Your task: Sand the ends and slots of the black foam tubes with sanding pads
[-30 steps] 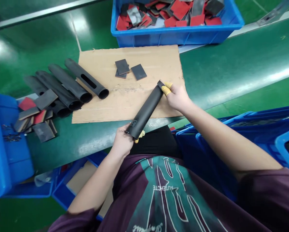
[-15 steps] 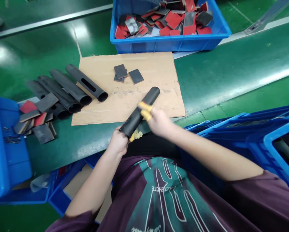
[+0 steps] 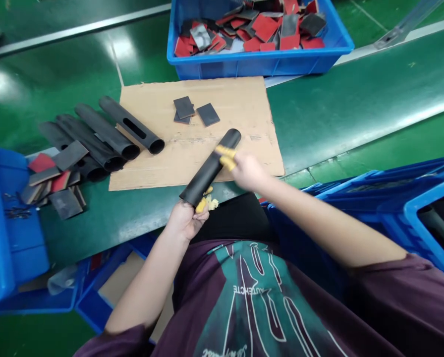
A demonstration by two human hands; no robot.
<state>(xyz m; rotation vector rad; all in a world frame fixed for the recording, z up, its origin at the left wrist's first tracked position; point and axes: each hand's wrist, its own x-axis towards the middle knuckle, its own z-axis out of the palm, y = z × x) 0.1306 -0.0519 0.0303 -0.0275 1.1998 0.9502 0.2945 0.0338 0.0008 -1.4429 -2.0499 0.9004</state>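
A black tube slants over the front edge of the cardboard sheet. Its near end is gripped by my left hand, which wears yellow finger covers; a crumpled pale yellow bit shows beside those fingers. Farther up the tube, the yellow-covered fingers of my right hand close over it, slightly smeared by motion. The underside of the tube is hidden. Beyond it, several dark flat square pads lie on the cardboard, two of them overlapping.
Several more black tubes lie at the left, one with a long slot. Beside them are piled red and dark pads and a blue bin. A blue crate of pads stands at the back. Blue crates flank my right side.
The tube has shifted slightly to the left, its near end still in my left hand. My right hand remains at its upper part, and more of my left fingers shows below it.
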